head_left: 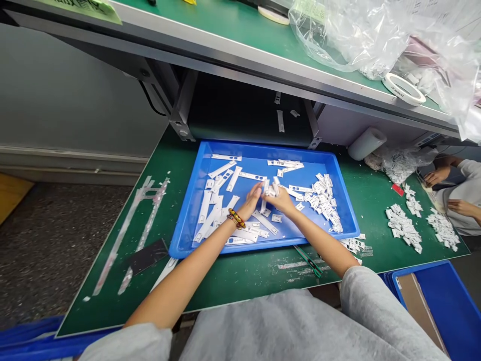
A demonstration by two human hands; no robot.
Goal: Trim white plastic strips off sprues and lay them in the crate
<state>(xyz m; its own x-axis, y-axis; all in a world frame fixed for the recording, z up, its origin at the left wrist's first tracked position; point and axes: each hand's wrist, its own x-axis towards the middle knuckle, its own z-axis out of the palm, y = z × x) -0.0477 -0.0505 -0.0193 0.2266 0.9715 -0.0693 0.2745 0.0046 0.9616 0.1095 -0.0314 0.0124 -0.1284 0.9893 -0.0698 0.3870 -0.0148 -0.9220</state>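
Note:
Over the middle of a blue tray (263,149), my two hands meet around small white plastic parts. My right hand (282,199) is closed on several white plastic pieces (271,187) that stick up past its fingers. My left hand (252,198), with a beaded bracelet at the wrist, grips the edge of a white strip (264,196) beside them; its fingertips are partly hidden. Long white strips (210,220) lie scattered in the tray's left half. A heap of small white pieces (325,200) fills its right side.
A dark conveyor belt (240,110) carrying a few white parts runs behind the tray. A green cutter (308,261) lies in front. Piles of white parts (404,228) sit to the right, near another person's hands (438,175). A shelf (225,30) overhangs the green table (150,301).

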